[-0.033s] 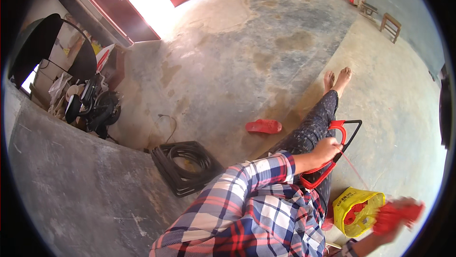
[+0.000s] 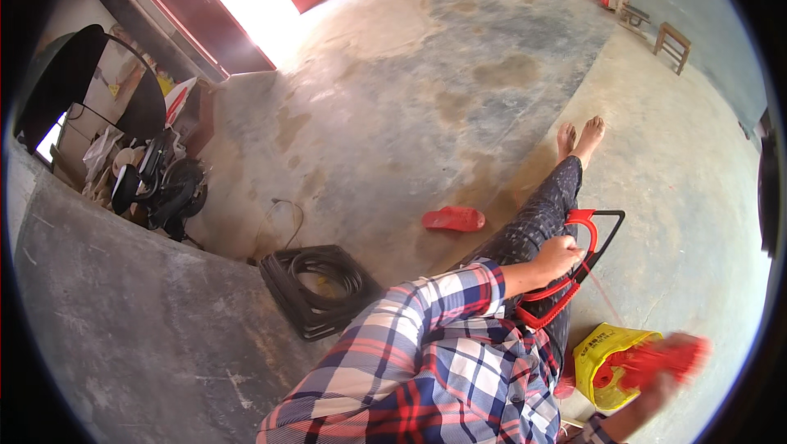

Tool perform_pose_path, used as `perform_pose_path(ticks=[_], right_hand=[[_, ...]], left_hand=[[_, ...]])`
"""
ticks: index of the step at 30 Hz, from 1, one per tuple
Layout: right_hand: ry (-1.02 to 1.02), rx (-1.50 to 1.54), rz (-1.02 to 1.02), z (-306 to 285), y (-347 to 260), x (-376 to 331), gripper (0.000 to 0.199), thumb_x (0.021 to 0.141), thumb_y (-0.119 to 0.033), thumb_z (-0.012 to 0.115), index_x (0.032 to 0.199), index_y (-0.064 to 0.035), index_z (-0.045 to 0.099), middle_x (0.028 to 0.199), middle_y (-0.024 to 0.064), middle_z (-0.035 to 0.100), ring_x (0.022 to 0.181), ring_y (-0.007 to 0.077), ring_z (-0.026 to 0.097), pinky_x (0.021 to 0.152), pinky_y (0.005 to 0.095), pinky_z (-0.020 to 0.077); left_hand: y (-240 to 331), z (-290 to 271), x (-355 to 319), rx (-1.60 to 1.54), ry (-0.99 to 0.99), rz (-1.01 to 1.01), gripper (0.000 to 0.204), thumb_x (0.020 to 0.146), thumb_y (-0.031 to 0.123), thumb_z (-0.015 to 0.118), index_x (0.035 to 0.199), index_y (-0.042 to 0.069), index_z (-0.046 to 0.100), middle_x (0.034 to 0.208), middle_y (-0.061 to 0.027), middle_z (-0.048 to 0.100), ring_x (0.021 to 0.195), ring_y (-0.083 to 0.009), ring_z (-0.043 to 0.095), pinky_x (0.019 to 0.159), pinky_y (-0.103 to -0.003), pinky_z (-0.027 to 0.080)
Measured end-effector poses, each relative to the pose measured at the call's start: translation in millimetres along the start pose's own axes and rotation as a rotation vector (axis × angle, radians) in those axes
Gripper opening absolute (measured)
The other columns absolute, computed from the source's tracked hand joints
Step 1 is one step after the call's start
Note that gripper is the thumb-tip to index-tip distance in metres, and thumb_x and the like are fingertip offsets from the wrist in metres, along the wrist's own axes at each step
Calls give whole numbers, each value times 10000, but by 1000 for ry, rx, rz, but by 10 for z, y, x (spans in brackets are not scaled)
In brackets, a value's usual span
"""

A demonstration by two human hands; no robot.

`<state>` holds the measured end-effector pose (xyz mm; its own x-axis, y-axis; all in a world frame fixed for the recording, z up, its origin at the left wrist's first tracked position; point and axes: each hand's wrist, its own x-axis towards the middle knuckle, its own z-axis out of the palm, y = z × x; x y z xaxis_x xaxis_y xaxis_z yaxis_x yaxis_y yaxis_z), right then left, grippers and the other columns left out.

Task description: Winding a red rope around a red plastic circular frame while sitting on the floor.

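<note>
A red-and-black frame (image 2: pixel 574 259) rests tilted on the lap, beside a blurred, possibly red bundle (image 2: pixel 668 358).

A person seen from above, wearing a long-sleeved checked shirt (image 2: pixel 426 362) in red, navy blue and white, the bold plaid squares crossed by thin darker lines. The left sleeve ends in a buttonless-looking cuff (image 2: pixel 484 280) folded at the wrist, leaving the left hand (image 2: pixel 560 257) bare. The right hand (image 2: pixel 656 399) is blurred at the lower right, with a strip of the same plaid cuff showing near the picture's bottom edge. The legs are covered by dark trousers (image 2: pixel 537 223) with a fine pale speckled pattern. Both feet (image 2: pixel 580 136) are bare, without shoes or socks.
</note>
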<state>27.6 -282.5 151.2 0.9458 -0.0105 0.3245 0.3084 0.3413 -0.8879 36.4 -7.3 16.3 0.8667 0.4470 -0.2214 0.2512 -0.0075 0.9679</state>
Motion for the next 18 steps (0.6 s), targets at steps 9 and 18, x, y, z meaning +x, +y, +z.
perform_pose_path(ticks=[9, 18], right_hand=[[-979, -1168, 170, 594, 1025, -254, 415, 586, -157, 769, 988, -78, 702, 859, 130, 648, 810, 344, 626, 717, 420, 492], [-962, -735, 565, 598, 1157, -158, 470, 613, -108, 766, 1060, -20, 649, 829, 126, 710, 788, 223, 697, 734, 333, 527]], left_hand=[[-33, -310, -241, 481, -636, -278, 448, 902, 367, 574, 935, -77, 620, 727, -198, 675, 525, -279, 620, 438, -389, 473], [-75, -267, -493, 306, -438, -307, 488, 941, 338, 508, 1090, -124, 466, 762, -212, 633, 435, -230, 576, 313, -340, 393]])
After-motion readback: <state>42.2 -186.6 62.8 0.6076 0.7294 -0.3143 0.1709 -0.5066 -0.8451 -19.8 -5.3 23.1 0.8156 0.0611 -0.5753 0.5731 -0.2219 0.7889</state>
